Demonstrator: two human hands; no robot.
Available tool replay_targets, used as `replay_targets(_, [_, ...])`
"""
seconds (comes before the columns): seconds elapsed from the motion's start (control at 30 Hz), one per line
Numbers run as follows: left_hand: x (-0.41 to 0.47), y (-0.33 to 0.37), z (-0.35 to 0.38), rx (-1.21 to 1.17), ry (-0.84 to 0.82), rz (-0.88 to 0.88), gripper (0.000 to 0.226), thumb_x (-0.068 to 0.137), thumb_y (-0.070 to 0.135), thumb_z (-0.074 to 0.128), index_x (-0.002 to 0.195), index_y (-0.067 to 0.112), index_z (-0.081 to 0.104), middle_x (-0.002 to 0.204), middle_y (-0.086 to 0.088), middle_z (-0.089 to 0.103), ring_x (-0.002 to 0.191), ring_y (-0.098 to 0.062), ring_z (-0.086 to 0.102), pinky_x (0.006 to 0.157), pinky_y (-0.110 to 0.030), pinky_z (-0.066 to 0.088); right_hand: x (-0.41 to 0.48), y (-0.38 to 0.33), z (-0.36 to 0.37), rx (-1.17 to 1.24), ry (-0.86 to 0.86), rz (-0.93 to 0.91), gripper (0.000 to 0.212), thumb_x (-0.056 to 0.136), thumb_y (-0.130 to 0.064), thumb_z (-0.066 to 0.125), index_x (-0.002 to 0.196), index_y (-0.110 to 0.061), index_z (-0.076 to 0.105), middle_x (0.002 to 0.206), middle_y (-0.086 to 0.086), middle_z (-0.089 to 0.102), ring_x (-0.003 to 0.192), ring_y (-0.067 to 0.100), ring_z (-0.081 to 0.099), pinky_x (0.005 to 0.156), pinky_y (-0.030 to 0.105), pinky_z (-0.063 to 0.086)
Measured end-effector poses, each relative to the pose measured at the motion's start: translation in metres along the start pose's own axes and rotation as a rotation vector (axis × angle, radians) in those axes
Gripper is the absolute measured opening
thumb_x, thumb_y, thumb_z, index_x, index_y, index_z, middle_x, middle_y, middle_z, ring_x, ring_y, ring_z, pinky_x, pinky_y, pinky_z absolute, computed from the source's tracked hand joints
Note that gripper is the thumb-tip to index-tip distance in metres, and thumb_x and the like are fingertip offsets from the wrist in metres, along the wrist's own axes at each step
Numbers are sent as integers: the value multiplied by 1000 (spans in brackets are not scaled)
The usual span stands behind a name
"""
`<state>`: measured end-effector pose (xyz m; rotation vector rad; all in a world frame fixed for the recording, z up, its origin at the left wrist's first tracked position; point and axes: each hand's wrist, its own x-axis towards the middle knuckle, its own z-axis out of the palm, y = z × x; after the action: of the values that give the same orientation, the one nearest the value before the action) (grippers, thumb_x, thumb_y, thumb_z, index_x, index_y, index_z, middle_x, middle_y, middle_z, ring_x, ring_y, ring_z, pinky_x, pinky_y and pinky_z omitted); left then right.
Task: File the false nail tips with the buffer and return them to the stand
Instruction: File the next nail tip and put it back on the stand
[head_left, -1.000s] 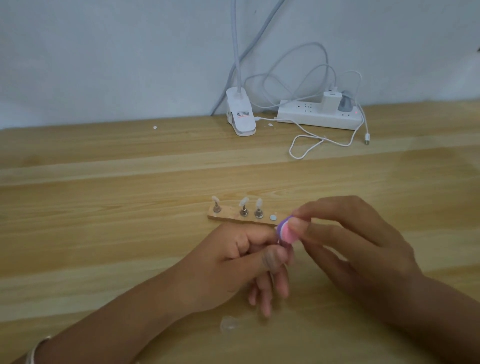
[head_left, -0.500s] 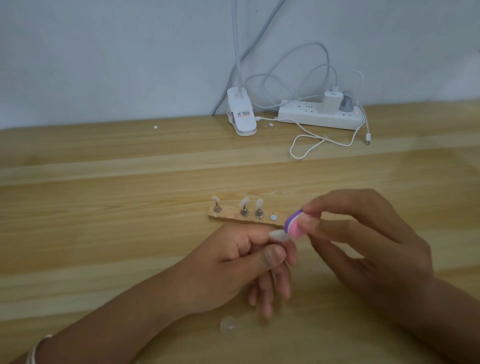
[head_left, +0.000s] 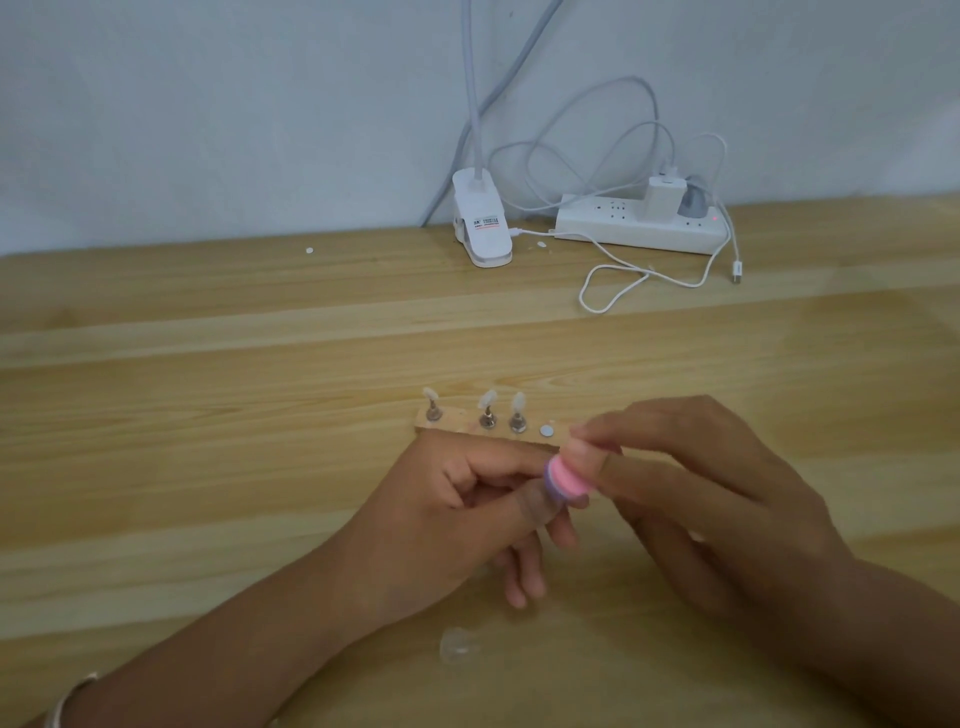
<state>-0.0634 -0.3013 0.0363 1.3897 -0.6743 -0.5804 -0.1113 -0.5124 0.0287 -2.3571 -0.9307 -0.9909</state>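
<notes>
The left hand (head_left: 447, 519) and right hand (head_left: 701, 499) are meeting fingertip to fingertip. The right one is pinching a small round buffer (head_left: 565, 479), pink with a purple edge, between thumb and forefinger. The left one is curling its fingers in, with thumb and forefinger pressing together right against the buffer. The buffer is covering whatever they are gripping, so I cannot tell what it is. It is likely a nail tip being filed, which would put the work in mid-stroke.

The stand (head_left: 457, 425), a thin wooden strip, is lying just beyond both hands, its long axis running left to right across them. Three pale tips (head_left: 488, 401) are standing upright on pegs along it. One bare disc (head_left: 545, 430) is showing nearer its right end, just past the buffer and between the two hands. A return would be a short reach forward for the left hand.

A clear, blurred piece (head_left: 457, 644) is lying on the counter (head_left: 208, 415) nearer the body than the left hand.
</notes>
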Motion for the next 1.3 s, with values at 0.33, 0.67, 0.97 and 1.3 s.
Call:
replay_targets(0.33, [-3, -5, 3, 327, 214, 136, 12, 83, 18, 69, 89, 24, 78, 63, 1, 68, 42, -11, 59, 37, -24, 47, 0, 4, 0, 1, -73, -6, 31, 93, 6, 53, 118, -1, 68, 117, 11, 67, 106, 24, 61, 99, 25, 42])
replay_targets(0.67, [-2, -5, 3, 590, 199, 236, 20, 87, 27, 65, 81, 12, 76, 57, 1, 61, 42, -7, 54, 41, -14, 39, -4, 10, -2, -8, -120, -41, 34, 93, 3, 51, 122, -8, 64, 116, 12, 67, 104, 25, 60, 98, 27, 44])
replay_targets(0.97, [-1, -2, 3, 681, 194, 292, 21, 89, 18, 65, 75, 4, 73, 56, -1, 60, 50, -13, 56, 48, -34, 44, -5, 10, -1, -41, -116, -55, 35, 90, 8, 55, 121, -6, 64, 115, 11, 66, 102, 27, 62, 99, 26, 43])
replay_targets(1.3, [-1, -5, 0, 546, 231, 247, 13, 86, 7, 66, 88, 14, 77, 64, -2, 66, 49, -7, 62, 46, -14, 45, -7, 12, 1, -21, -58, 13, 30, 93, 6, 53, 114, -8, 70, 115, 8, 66, 104, 21, 62, 96, 24, 44])
